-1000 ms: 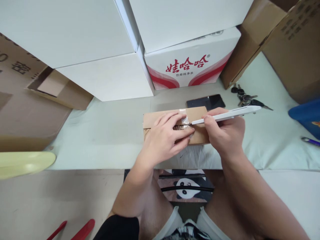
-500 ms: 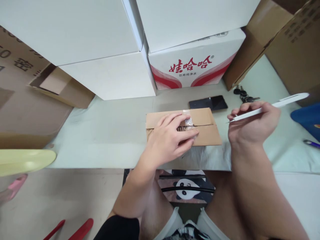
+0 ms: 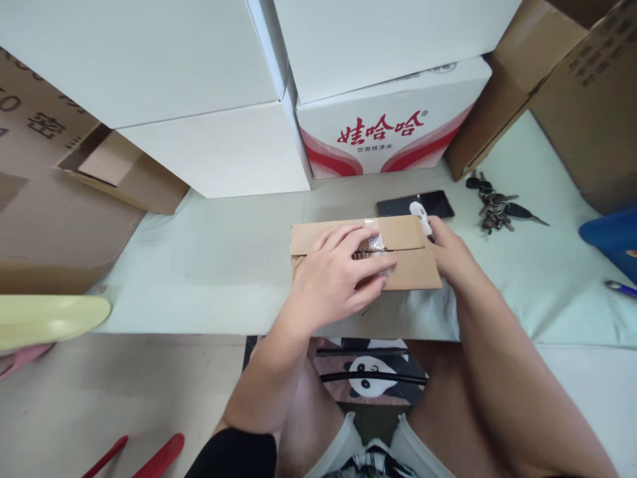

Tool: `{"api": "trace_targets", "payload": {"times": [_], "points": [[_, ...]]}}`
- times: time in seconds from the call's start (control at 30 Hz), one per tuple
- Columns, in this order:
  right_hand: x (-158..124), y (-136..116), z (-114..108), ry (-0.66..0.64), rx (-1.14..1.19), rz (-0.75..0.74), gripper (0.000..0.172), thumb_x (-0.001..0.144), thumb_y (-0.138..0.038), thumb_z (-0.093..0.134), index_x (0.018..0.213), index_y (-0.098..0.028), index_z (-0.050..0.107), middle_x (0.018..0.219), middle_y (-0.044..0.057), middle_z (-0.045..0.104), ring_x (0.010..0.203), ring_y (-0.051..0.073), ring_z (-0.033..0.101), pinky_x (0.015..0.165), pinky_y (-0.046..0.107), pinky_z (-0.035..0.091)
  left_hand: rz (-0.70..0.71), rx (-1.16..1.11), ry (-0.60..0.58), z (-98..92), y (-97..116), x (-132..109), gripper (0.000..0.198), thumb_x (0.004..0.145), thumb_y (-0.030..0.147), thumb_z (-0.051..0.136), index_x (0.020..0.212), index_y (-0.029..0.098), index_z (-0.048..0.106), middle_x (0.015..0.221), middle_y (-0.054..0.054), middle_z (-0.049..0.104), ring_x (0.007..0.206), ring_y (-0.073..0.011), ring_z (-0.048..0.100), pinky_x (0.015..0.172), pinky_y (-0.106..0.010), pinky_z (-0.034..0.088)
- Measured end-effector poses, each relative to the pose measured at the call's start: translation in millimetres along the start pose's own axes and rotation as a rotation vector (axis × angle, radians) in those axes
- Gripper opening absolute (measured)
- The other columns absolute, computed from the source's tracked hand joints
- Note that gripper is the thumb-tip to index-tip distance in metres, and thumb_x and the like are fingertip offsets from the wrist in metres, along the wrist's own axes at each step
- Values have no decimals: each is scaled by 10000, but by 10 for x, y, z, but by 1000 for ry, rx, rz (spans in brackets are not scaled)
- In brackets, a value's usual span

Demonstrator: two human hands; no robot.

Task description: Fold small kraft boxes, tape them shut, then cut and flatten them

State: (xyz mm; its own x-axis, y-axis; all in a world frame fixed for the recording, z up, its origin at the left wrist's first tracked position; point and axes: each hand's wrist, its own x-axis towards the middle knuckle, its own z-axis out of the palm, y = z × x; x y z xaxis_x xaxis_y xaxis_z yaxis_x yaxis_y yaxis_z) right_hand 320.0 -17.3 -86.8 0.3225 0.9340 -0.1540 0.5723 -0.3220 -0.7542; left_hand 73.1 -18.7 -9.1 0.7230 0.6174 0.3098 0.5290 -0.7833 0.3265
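A small brown cardboard box [image 3: 408, 269] lies at the table's front edge, a strip of clear tape [image 3: 374, 234] across its top seam. My left hand [image 3: 336, 272] rests on top of it with fingers spread, bearing on the flaps beside a narrow gap in the seam. At the box's right end is my right hand [image 3: 450, 255], closed around a slim white utility knife [image 3: 421, 216]. Only the knife's rounded back end shows; its tip and most of my right fingers are hidden behind the box.
Behind the box lie a black phone [image 3: 398, 204] and a bunch of keys [image 3: 495, 209]. White cartons [image 3: 213, 153] and a red-and-white carton [image 3: 383, 136] line the back. A blue object [image 3: 610, 239] and a purple pen [image 3: 620, 287] are far right.
My right hand has moved left with the knife, from beside the box to its right end, uncovering more of the keys. My left hand and the box have stayed put.
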Motion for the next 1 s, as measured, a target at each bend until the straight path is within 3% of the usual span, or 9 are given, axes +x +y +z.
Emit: {"api": "trace_targets", "payload": {"times": [0.13, 0.3, 0.47, 0.57, 0.77, 1.0], "points": [[37, 108, 14, 2, -204, 49, 419, 780, -433, 595, 1138, -254, 718, 930, 102, 774, 765, 278, 644, 646, 341, 395, -3, -1, 1, 4, -2, 2, 280, 1007, 332, 572, 1180, 305, 790, 1425, -100, 641, 1370, -303, 563, 1134, -521, 484], [42, 98, -8, 44, -164, 15, 369, 792, -483, 587, 996, -241, 776, 966, 112, 784, 852, 290, 681, 705, 374, 455, 5, 2, 9, 9, -1, 4, 275, 1001, 327, 582, 1182, 303, 787, 1425, -106, 643, 1369, -312, 563, 1123, -532, 490], [-40, -47, -84, 311, 236, -135, 278, 850, -441, 554, 883, -222, 722, 844, 68, 733, 782, 220, 657, 729, 365, 510, -1, 0, -1, 2, 9, 3, 269, 995, 321, 587, 1175, 299, 786, 1419, -101, 650, 1373, -309, 563, 1124, -527, 491], [-211, -214, -125, 364, 375, -332, 210, 885, -388, 572, 834, -235, 706, 743, 30, 687, 692, 183, 626, 662, 331, 491, -5, -2, -4, -5, 17, 3, 269, 992, 313, 588, 1174, 295, 786, 1421, -101, 649, 1377, -308, 565, 1130, -524, 486], [-509, -472, -116, 262, 62, -740, 165, 934, -255, 595, 812, -232, 704, 792, 23, 716, 768, 182, 630, 752, 357, 492, -15, -35, 0, -13, -5, 18, 277, 983, 310, 593, 1187, 252, 771, 1405, -105, 668, 1365, -297, 585, 1149, -507, 485], [-533, -482, -25, 460, -161, -858, 231, 908, -194, 621, 682, -212, 664, 756, 41, 692, 723, 185, 576, 688, 350, 473, -16, -135, 35, -6, -78, 26, 268, 977, 290, 578, 1169, 201, 743, 1344, -106, 710, 1346, -289, 614, 1150, -498, 498]]}}
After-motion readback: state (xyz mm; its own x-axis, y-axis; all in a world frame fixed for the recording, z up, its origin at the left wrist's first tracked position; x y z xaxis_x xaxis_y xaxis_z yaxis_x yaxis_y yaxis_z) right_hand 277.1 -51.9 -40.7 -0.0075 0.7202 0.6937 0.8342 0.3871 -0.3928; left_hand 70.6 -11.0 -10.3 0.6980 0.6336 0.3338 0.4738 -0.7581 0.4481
